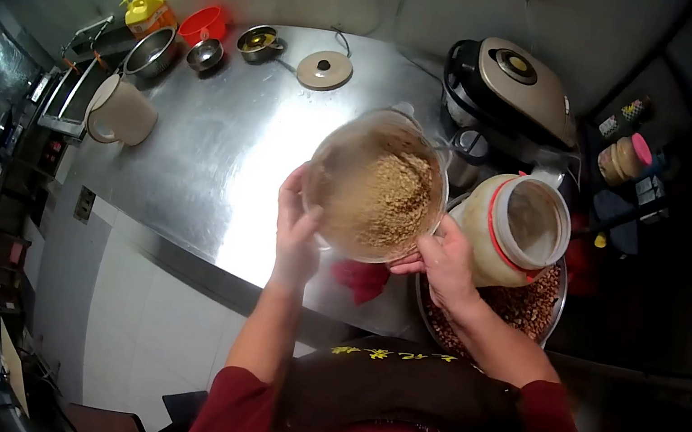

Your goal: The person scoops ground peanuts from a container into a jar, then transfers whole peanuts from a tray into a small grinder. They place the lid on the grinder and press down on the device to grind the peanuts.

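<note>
My left hand (298, 231) and my right hand (448, 261) are closed on opposite sides of a clear round container (341, 147) above the steel table. Coarse light-brown crumbs (400, 193), like ground nuts, lie heaped toward its right side. A cloudy film coats the left inner wall. Just right of my right hand, a large wide-mouthed plastic jar (481, 229) with a red band round its neck stands open and tilted. It rests over a metal basin (559, 316) holding reddish-brown nuts (532, 307). A red cloth (358, 280) lies below the container.
Along the back of the steel table (195, 136) are a beige lid (324, 71), small metal bowls (205, 55), a red bowl (204, 25) and a yellow jug (149, 16). A beige pitcher (121, 112) stands left. A rice cooker (518, 89) occupies the back right.
</note>
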### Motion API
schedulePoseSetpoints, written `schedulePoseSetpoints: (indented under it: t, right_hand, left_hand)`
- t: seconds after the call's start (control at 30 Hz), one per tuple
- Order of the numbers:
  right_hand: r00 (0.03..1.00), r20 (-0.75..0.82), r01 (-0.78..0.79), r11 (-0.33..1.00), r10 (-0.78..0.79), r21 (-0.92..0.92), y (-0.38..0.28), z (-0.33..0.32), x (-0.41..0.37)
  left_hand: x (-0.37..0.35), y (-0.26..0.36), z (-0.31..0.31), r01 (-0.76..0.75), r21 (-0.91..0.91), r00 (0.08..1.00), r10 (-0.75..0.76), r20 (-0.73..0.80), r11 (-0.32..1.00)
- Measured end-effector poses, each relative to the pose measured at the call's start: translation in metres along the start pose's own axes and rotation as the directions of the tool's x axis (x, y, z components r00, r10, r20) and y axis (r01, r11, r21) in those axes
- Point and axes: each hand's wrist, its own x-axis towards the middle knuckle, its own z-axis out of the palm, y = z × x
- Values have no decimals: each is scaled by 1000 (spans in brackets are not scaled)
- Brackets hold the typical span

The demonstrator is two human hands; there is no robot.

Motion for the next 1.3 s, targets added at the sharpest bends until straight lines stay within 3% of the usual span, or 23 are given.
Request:
schedulePoseSetpoints:
  t: [0.03,0.1,0.13,0.23,0.33,0.4,0.5,0.57,0.63,0.7,0.73,0.83,0.9,0.97,1.0,1.03,1.1,1.2,1.3]
  right_hand:
    - [999,33,26,999,-26,-18,-14,1,-5]
    - [996,86,26,996,-19,-79,-33,-4,-10]
    - [995,101,16,993,-4,-116,-45,-6,-13]
    - [993,116,0,981,22,-192,-68,-15,-20]
    - [988,131,-35,950,79,-309,-98,-27,-25]
    - [963,255,0,953,81,-304,-109,-48,-21]
    - [921,370,49,907,120,-418,-147,-81,-13]
    - [976,215,134,844,-22,-519,-188,-93,-19]
    - [900,229,436,727,-372,-531,-207,-112,-9]
    - [788,219,608,674,-575,-419,-223,-112,-9]
    - [777,206,622,673,-595,-400,-229,-110,-9]
    - [728,202,685,679,-655,-265,-226,-119,7]
    - [746,212,664,684,-631,-301,-223,-126,10]
    - [583,355,810,485,-731,-330,-217,-132,18]
    - [476,455,859,285,-753,-426,-218,-132,20]
    - [447,504,869,225,-739,-440,-222,-127,14]
    - [484,578,856,219,-656,-468,-226,-132,22]
    - [430,544,848,115,-721,-517,-233,-138,7]
    - [343,496,900,128,-798,-417,-233,-140,-7]
  left_hand:
    - [-1,13,9,73,-60,994,-78,-80,996]
    - [-5,35,25,167,-190,979,-186,-84,967]
    - [-6,34,19,307,-265,950,-311,24,914]
    - [-16,44,34,410,-246,912,-403,78,878]
    - [-15,39,50,367,-228,930,-361,68,902]
    - [-8,37,63,320,-221,946,-325,16,921]
    - [14,53,94,329,-266,943,-299,149,906]
    - [33,45,102,279,-233,950,-231,210,932]
    - [52,44,120,237,-209,956,-189,226,949]
    - [56,49,150,215,-190,966,-180,185,958]
    - [54,55,168,213,-145,974,-198,108,966]
    - [77,36,175,165,-175,968,-126,215,971]
    - [80,31,185,176,-163,968,-140,208,971]
    - [83,30,196,161,-120,971,-135,196,980]
    - [80,32,203,174,-126,968,-146,204,977]
    - [79,35,208,177,-128,965,-146,220,976]
    - [80,35,215,189,-132,956,-151,252,973]
    - [86,32,216,188,-97,953,-157,261,977]
    - [95,25,211,143,-49,954,-124,273,988]
